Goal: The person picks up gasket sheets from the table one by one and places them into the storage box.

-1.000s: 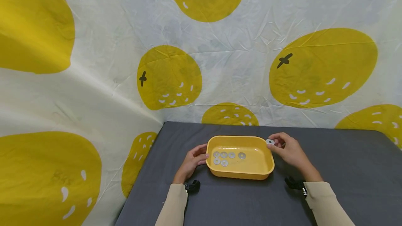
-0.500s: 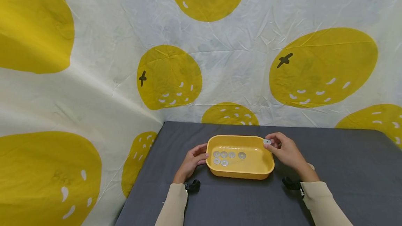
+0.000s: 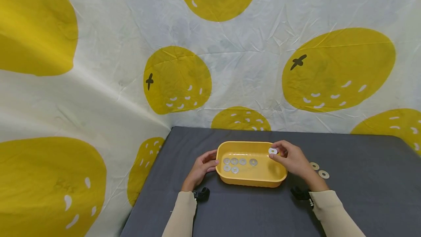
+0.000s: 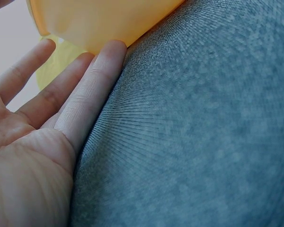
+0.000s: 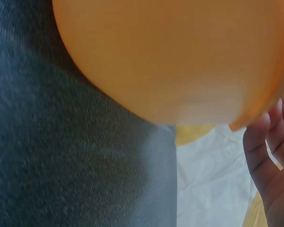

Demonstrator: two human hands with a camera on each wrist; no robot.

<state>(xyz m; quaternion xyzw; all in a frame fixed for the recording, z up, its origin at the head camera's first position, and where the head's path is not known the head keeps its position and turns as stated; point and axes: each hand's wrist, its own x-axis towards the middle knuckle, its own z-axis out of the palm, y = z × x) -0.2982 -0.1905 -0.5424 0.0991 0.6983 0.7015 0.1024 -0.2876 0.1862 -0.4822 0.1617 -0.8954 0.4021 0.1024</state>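
A yellow plastic tray (image 3: 251, 182) sits on the dark cloth-covered table. Several flat metal washers (image 3: 253, 162) lie inside it, mostly towards its left end. At the tray's left end my left hand (image 3: 200, 169) rests against the outside, its thumb tip at the rim; the left wrist view shows straight fingers (image 4: 92, 90) touching the wall. Over the right end of the tray, my right hand (image 3: 292, 158) pinches another washer (image 3: 272, 151) between thumb and fingertips. In the right wrist view the tray wall hides that washer, and only part of the hand (image 5: 270, 151) shows.
Two loose washers (image 3: 319, 170) lie on the table just right of my right forearm. A white cloth with yellow fruit prints (image 3: 243, 79) hangs behind the table and along its left side. The grey tabletop (image 3: 368, 178) extends to the right.
My right hand has moved left with the pinched washer, from beside the tray's right rim to above its inside. Two washers on the table have come into view. The left hand has stayed put.
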